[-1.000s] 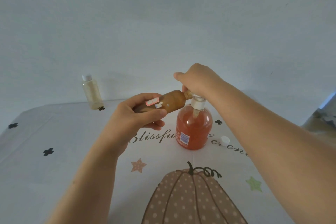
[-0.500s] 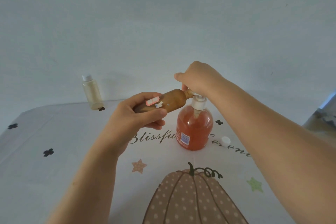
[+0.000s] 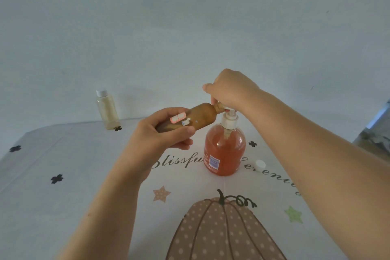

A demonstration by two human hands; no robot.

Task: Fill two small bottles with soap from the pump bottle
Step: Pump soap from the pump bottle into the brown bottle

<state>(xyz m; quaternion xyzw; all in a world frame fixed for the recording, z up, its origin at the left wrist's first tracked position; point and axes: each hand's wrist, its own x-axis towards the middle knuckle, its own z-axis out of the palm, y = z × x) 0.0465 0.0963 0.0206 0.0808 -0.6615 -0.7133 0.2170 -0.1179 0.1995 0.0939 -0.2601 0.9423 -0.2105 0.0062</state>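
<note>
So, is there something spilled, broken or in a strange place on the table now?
No spill or damage shows. One loose white cap lies on the tablecloth right of the pump bottle, likely off the brown bottle that the left hand holds tilted at the pump. The capped pale bottle stands upright.

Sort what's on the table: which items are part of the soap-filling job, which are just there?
In the job:
- pump bottle, right hand on its pump
- brown small bottle, tilted in left hand, neck at the nozzle
- capped pale bottle, standing far left
- loose white cap

Just there:
- pumpkin tablecloth
</note>
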